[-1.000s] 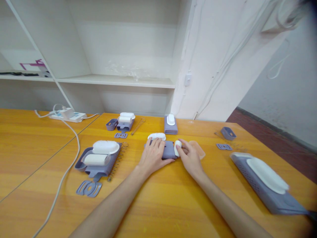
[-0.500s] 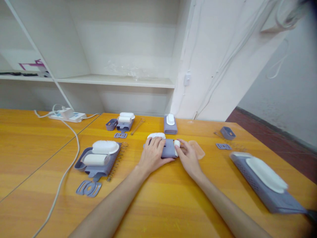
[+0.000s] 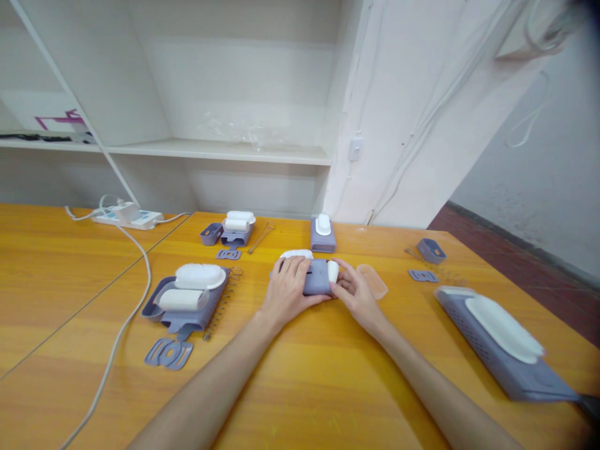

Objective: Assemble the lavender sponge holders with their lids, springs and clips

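Note:
My left hand (image 3: 289, 284) is wrapped over a purple-grey plastic case (image 3: 317, 278) on the table, its thumb along the near edge. At the case's right end, a white roll (image 3: 332, 272) sticks out of or rests against the opening; I cannot tell how deep it goes. The fingers and thumb of my right hand (image 3: 357, 289) close around that roll. Behind my left fingers lies a white bristled pad (image 3: 297, 254), partly hidden. A peach translucent oval piece (image 3: 372, 281) lies flat just right of my right hand.
At left stand two sets of purple-grey cases with white rolls (image 3: 182, 300), flat cut-out plates (image 3: 169, 354) and chains (image 3: 220, 306). Farther back is an upright case (image 3: 323, 234). On the right are a small purple tub (image 3: 431, 251) and a large case (image 3: 506, 340). A white cable (image 3: 140, 294) crosses the left side.
The case has tilted and shifted slightly left under my left hand. My right fingers have moved around the roll's end, with the thumb lower on it.

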A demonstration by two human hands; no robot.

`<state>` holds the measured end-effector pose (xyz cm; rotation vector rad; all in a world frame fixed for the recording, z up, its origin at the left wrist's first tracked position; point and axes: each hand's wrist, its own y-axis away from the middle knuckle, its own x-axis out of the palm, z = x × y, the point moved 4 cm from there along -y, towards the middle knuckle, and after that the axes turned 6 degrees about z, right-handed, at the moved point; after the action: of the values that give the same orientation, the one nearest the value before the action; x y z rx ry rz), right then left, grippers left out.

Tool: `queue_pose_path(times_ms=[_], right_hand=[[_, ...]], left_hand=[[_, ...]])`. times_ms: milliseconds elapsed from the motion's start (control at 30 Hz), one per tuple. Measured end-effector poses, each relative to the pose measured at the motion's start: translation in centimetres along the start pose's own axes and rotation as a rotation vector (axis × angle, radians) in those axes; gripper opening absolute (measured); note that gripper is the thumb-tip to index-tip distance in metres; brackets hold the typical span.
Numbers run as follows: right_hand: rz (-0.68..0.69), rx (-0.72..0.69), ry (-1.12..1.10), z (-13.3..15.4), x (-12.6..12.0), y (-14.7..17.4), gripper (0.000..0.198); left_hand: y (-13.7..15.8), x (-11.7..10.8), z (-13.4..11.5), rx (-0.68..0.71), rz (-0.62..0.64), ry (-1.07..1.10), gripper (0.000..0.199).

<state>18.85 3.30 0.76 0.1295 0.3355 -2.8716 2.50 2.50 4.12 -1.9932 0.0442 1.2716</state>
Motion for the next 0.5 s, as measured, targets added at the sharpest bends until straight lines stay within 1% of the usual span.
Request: queue_pose_path(times_ms=[100, 267, 500], right_hand=[[-0.016, -0.003, -0.017, 0.20, -0.01, -0.03, 0.049], [-0.130, 0.028, -0.048, 0.47, -0.12, -0.05, 0.052], [-0.139, 0.036, -0.052, 0.60, -0.20, -0.02, 0.054]], left_hand=[[-0.02, -0.02, 0.05, -0.001, -0.003, -0.005, 0.066], [-0.01, 0.10, 0.16, 0.001, -0.008, -0.025, 0.067], [-0.02, 0.19, 0.17, 0.015, -0.005, -0.018, 0.066]])
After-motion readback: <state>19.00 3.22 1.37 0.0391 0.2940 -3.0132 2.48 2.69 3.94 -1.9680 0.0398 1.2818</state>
